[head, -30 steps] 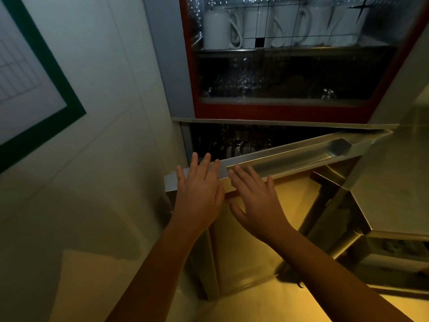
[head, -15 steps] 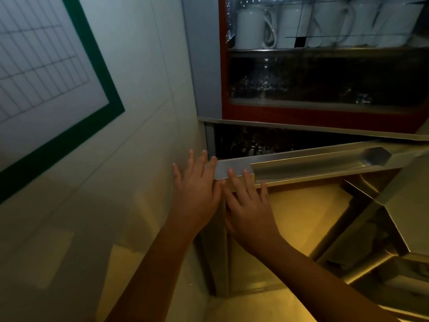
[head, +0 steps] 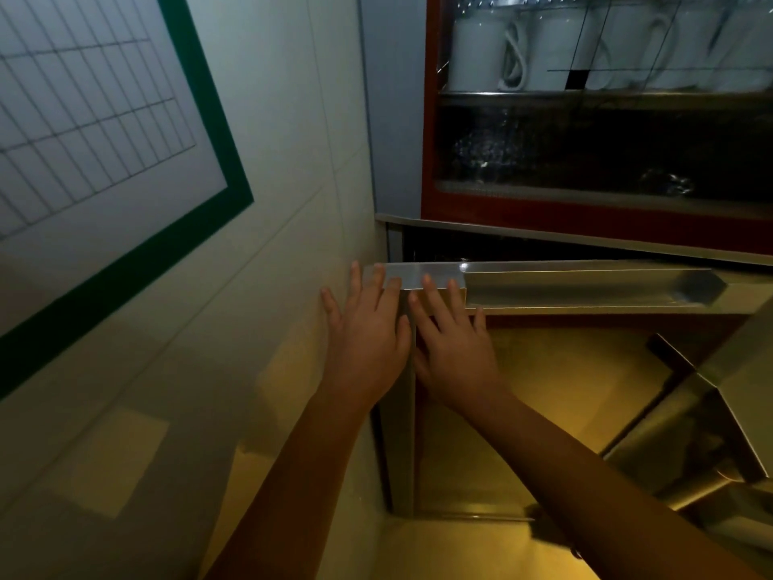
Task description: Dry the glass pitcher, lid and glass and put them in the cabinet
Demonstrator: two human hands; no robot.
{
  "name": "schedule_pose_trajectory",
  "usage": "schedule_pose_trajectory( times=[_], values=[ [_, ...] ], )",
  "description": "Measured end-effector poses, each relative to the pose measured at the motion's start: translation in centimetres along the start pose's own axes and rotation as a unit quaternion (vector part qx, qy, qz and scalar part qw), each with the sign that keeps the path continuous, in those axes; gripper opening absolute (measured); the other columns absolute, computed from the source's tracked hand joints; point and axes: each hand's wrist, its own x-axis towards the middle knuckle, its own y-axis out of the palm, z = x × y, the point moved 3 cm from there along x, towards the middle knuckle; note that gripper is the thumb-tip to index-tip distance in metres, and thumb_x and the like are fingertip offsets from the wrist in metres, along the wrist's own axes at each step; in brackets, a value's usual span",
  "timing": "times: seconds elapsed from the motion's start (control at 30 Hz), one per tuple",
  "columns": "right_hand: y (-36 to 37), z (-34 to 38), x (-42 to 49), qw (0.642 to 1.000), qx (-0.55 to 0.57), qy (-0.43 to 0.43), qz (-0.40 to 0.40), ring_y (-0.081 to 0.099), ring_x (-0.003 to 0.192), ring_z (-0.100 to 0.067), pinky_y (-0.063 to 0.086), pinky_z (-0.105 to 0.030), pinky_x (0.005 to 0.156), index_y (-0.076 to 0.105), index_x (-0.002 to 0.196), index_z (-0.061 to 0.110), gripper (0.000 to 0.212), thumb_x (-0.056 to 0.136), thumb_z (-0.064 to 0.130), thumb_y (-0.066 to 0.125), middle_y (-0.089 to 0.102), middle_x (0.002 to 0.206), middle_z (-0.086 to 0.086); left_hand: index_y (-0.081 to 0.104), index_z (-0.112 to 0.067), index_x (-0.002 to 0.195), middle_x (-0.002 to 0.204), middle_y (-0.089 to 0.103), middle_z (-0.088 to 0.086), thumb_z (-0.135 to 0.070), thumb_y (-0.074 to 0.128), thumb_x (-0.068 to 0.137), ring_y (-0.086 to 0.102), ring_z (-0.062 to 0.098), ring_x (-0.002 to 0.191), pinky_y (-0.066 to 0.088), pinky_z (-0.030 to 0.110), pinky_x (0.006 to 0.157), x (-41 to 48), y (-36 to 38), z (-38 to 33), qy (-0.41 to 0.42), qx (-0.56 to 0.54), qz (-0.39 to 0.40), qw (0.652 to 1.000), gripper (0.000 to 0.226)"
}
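White-tiled wall point(head: 293, 161) fills the left, with a green-bordered grid chart point(head: 83, 98) on it. Right of it is a red-framed glass cabinet point(head: 428, 119): white mugs point(head: 477, 48) on the upper shelf, faint glassware glints point(head: 481, 152) on the dark shelf below. Under that, a steel door point(head: 585, 286) with a long recessed handle stands almost shut, only a thin dark gap point(head: 502, 251) showing above its top edge. Left hand point(head: 368, 341) and right hand point(head: 456, 349) lie side by side, flat on the door's left end, holding nothing. Fingers point(head: 378, 282) are straight and slightly spread, tips on the top edge. Pitcher, lid and glass: can't pick any of them out. Probably behind this door or among the glints above, but too dark to tell. Step looks like closing up the cabinet, so near the end of the task. Next move needs an even push from both palms until the gap is gone, fingertips kept off the top edge so they don't get pinched.
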Motion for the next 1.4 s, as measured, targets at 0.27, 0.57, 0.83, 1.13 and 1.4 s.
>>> schedule_pose_trajectory(
  times=[0.27,0.57,0.83,1.13,1.4],
  values=[
    [1.6,-1.0,4.1,0.998,-0.043,0.016,0.043,-0.031,0.131,-0.027,-0.012,-0.044,0.107,-0.012,0.146,0.019,0.067,0.098,0.046,0.027,-0.026,0.152,-0.004,0.023,-0.020,0.147,0.158,0.010,0.001,-0.028,0.034,0.099,-0.009,0.020,0.144,-0.012,0.049,0.112,1.7,-0.1,-0.1,0.014,-0.028,-0.021,0.999,0.050],
    [3.9,-2.7,8.3,0.989,-0.135,0.046,0.047,-0.033,0.130,-0.035,-0.014,-0.047,0.107,-0.020,0.142,0.012,0.084,0.092,0.062,0.026,-0.039,0.141,-0.010,0.013,-0.021,0.149,0.159,0.002,0.001,-0.033,0.031,0.100,-0.013,0.021,0.144,-0.015,0.040,0.110,3.5,0.9,0.7,0.001,0.000,-0.012,1.000,0.054],
    [4.4,-2.7,9.2,0.989,-0.126,0.066,0.050,-0.032,0.131,-0.035,-0.009,-0.048,0.111,-0.020,0.142,0.011,0.089,0.089,0.066,0.027,-0.039,0.141,-0.010,0.025,-0.017,0.147,0.157,0.013,0.005,-0.029,0.037,0.099,-0.006,0.023,0.145,-0.021,0.036,0.103,3.1,1.6,1.1,0.018,-0.026,-0.028,0.999,0.051],
    [0.9,-3.1,8.7,0.991,-0.073,0.028,0.108,-0.013,0.142,-0.030,-0.006,-0.054,0.111,0.001,0.149,0.018,0.070,0.096,0.046,0.036,-0.014,0.156,-0.004,0.014,-0.021,0.149,0.158,0.003,0.001,-0.031,0.032,0.100,-0.012,0.022,0.144,-0.013,0.045,0.111,2.5,2.1,0.6,0.018,-0.012,0.018,1.000,0.054],
    [-2.4,-4.3,3.3,0.993,0.000,0.072,0.095,0.001,0.144,-0.025,0.003,-0.052,0.112,0.012,0.148,0.023,0.061,0.096,0.039,0.040,0.007,0.157,-0.001,0.013,-0.021,0.150,0.158,0.001,0.000,-0.031,0.031,0.100,-0.011,0.022,0.144,-0.008,0.047,0.113,1.7,2.0,-1.3,0.053,-0.012,0.027,0.998,0.054]
  ],
)
